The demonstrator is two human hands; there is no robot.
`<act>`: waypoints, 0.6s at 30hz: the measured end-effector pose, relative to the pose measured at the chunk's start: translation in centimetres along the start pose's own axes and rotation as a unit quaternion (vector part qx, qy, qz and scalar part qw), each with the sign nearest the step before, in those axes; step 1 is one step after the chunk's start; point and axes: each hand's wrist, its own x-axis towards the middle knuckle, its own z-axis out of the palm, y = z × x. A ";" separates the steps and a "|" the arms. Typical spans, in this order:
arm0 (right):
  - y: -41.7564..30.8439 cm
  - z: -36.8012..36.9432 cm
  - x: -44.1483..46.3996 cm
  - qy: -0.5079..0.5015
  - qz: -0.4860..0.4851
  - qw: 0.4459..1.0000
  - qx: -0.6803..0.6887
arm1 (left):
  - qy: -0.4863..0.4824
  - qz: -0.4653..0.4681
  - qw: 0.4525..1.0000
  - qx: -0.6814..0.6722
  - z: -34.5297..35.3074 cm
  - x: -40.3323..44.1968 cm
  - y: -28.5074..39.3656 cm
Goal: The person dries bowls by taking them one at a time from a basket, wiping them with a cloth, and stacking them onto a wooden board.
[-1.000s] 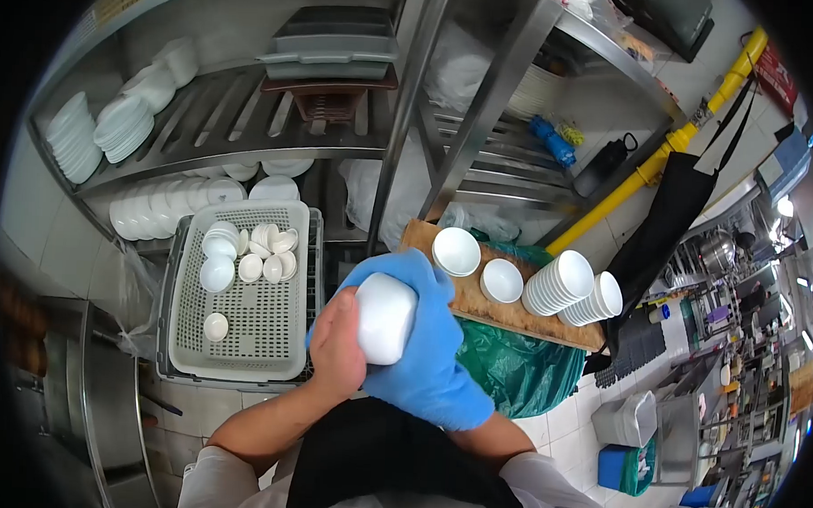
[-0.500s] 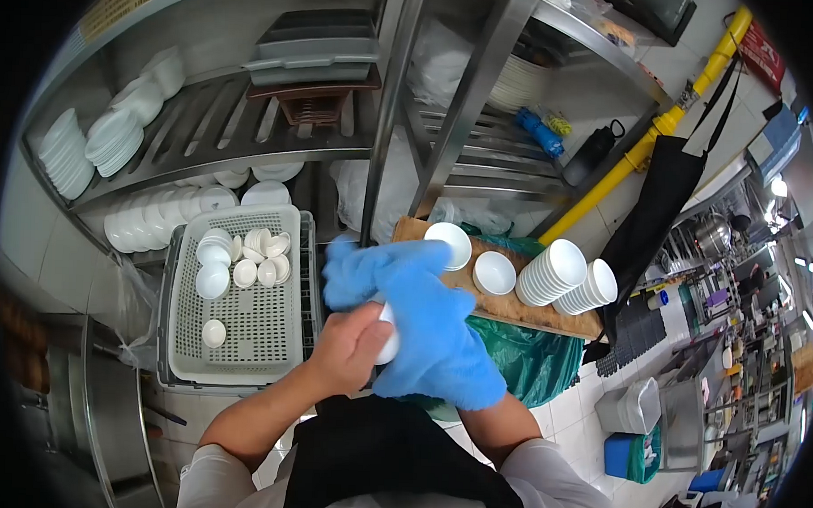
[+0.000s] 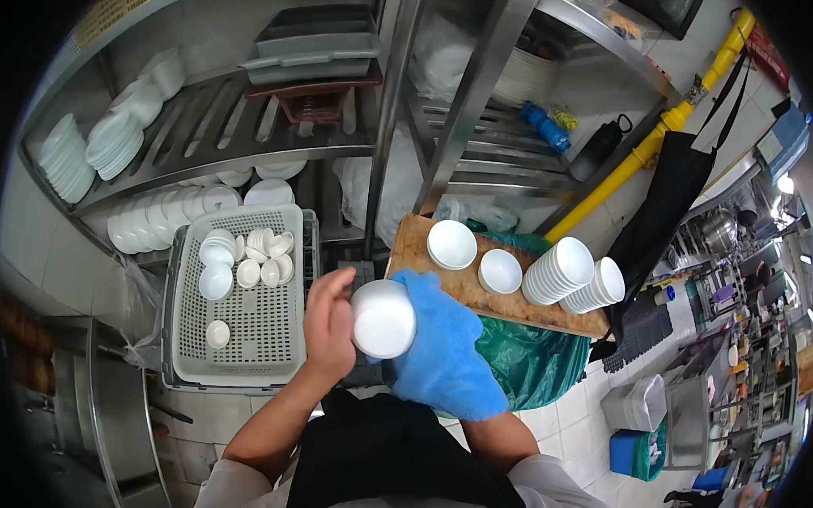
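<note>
A white bowl [image 3: 384,319] is held in front of my body, its rounded outside facing me. A fluffy blue cloth [image 3: 439,345] wraps its right side. My right hand is inside the cloth and grips it with the bowl; its fingers are covered, and only the wrist shows below. At the bowl's left edge is my left hand [image 3: 330,327], slightly blurred, its fingers stretched upward and loosely apart. Whether it touches the rim I cannot tell. To the right, a wooden board [image 3: 416,245] bears two single white bowls [image 3: 452,245] and two stacks of bowls [image 3: 558,272].
On the left stands a pale perforated basket [image 3: 242,360] containing several small white bowls and cups [image 3: 270,249]. Behind are metal shelves [image 3: 196,139] with stacked dishes. A green plastic bag [image 3: 537,362] hangs under the board. A yellow pipe [image 3: 606,185] runs diagonally at the right.
The bowl has come out from behind the cloth and turned its outside toward me. My left hand has let go of its pinch and moved left and up. The cloth has dropped lower.
</note>
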 end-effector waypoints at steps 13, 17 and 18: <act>-1.1 1.6 -2.1 0.050 -0.137 0.927 -0.345 | -0.126 -0.242 0.946 -0.174 2.2 -1.0 0.2; -0.6 0.9 -1.9 0.024 -0.201 0.918 -0.340 | -0.170 -0.480 0.807 -0.298 1.7 0.6 -0.8; -0.6 0.7 -1.9 0.019 -0.206 0.917 -0.342 | -0.187 -0.532 0.772 -0.293 1.1 1.2 -1.1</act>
